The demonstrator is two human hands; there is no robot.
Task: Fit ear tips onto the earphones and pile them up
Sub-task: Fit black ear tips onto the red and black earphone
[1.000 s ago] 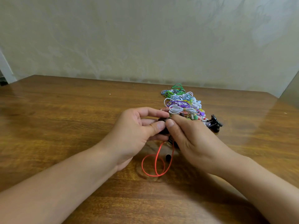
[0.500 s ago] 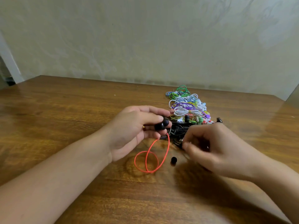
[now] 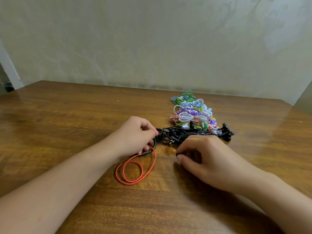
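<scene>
Left hand (image 3: 135, 134) grips the red-corded earphone (image 3: 135, 173) at its black end — the red loop lies on the worktop (image 3: 67, 115) below it. Right hand (image 3: 202, 156), fingers curled, pinches a small black ear tip (image 3: 178, 154) — the earphone pile (image 3: 192, 114) sits just beyond.

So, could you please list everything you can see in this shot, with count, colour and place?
Table: one, brown wood, fills the foreground.
Red cable: one, looped on the table near the left hand.
Black earphones: a tangle, count unclear, between the hands and the pile.
Earphone pile: many; green, white, purple, blue, pink; behind the black tangle.
Wall: pale, patterned, behind the table.
Left hand: grips the cable.
Right hand: fingers curled; contents hidden.
</scene>
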